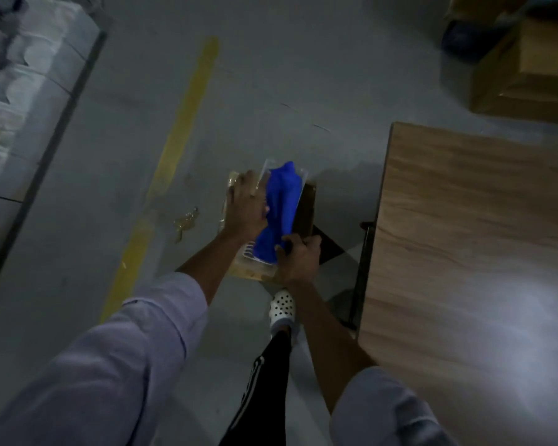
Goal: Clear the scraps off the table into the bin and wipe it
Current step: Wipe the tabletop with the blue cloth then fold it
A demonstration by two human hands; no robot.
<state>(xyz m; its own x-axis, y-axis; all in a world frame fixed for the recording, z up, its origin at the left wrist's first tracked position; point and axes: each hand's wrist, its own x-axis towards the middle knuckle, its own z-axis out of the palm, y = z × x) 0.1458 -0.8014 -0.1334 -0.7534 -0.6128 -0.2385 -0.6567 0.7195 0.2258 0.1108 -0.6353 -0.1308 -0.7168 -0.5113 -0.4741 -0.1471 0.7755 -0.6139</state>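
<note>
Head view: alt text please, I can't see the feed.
Two hands steady a clear tray with a blue cloth over a cardboard box on the floor: the left hand lies flat against it, the right hand grips the cloth's near end. A wooden table stands to the right.

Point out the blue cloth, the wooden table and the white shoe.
blue cloth (pixel 282 201): head view, middle of the bunched fabric.
wooden table (pixel 464 220): head view, bare part of the top.
white shoe (pixel 282 305): head view, perforated upper.
</note>
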